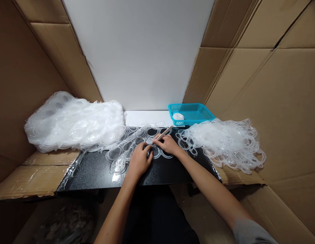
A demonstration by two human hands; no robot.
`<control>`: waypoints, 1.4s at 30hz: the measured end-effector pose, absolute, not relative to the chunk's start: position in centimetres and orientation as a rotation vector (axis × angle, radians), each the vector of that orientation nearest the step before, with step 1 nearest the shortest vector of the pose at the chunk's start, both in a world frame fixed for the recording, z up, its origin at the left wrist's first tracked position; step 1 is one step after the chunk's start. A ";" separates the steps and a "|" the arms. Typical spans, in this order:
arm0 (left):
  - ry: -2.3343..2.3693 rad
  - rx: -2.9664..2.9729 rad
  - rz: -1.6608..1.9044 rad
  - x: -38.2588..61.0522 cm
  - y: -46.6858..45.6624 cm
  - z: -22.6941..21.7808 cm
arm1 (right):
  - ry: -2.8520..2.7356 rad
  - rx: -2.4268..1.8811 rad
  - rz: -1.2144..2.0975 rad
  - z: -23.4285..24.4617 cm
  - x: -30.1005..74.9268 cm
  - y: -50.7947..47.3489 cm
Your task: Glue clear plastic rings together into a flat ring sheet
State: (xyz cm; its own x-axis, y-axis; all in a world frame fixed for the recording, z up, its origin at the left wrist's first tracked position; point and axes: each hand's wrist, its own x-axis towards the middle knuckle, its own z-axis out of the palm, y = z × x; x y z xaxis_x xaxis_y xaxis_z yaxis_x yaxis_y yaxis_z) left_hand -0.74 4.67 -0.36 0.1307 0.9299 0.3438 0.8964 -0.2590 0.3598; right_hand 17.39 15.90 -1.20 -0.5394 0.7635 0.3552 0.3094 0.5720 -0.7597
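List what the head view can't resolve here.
- Tip of the thin stick in the right hand: hidden by the fingers.
- Spot on the clear ring sheet under the left hand: covered.
- White object in the blue basket: too small to identify.
- Lower-left floor: dark, blurred.

A plain white wall (pixel 139 57) fills the view at twelve o'clock, evenly and softly lit, with no window in sight. Brown cardboard panels (pixel 274 84) rise at three o'clock, creased and overlapping, and more cardboard (pixel 22 61) stands at nine o'clock, so the workplace sits in a booth of flattened boxes. The table (pixel 96 173) at the centre has a black, faintly speckled top with clear film wrinkled along its edges. Cardboard sheets (pixel 33 179) lie flat beside it at eight o'clock. Below, at six o'clock, the floor (pixel 58 220) is dim and unclear.
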 end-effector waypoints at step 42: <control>2.058 2.322 0.538 -0.1 4.2 -0.4 | -2.242 -0.538 0.723 -2.2 17.9 17.0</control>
State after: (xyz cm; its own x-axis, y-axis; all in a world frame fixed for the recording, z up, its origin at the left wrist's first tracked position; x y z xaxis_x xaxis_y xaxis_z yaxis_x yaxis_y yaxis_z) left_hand -0.08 4.24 -0.43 0.0876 0.9625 0.2569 0.9650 -0.1460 0.2178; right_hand 17.93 17.04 -2.20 -0.6613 0.5600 0.4992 0.1630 0.7568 -0.6330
